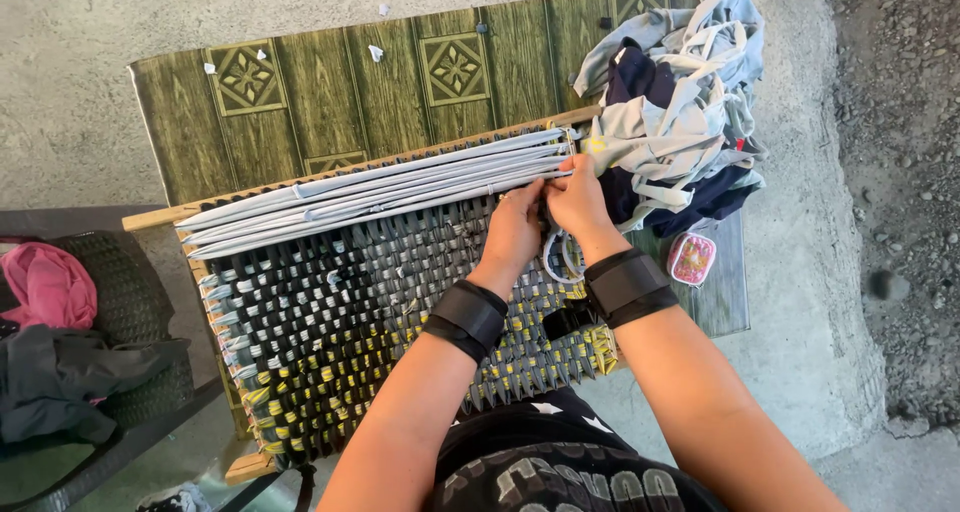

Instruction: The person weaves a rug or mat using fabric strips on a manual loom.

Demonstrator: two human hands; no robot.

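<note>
Hands first: both were up at the right end of the loom [300,312], close together, nearly touching. The left hand [513,230] had its fingers curled down onto the pale grey strips [380,187], pinching them near their right ends. The right hand [578,200] was pinched on the same bunch right at the frame's edge, thumb side toward the other hand. Both wrists had wide black wraps on them.

Those strips ran long and flat across the top part of the loom, from the left rail over to where the hands gripped them. Below them the loom was filled with a woven mat [330,322] in black, grey and white, with yellow bits toward the near edge. A couple of white loops [562,257] sat on the mat just under the right hand, and a dark strip lay a bit nearer to the body.

The loom rested tilted on a table [330,92] with a green wood-look cover and diamond patterns. Just beside the right hand, on the table's right end, was a pile of cloth scraps [680,102] in light grey, pale blue and navy. A small pink box [692,258] sat near the front of that pile.

Off to the left was a dark wicker chair [130,292] with pink cloth [48,284] and grey cloth on it. Concrete floor all around, gravel at far right.
</note>
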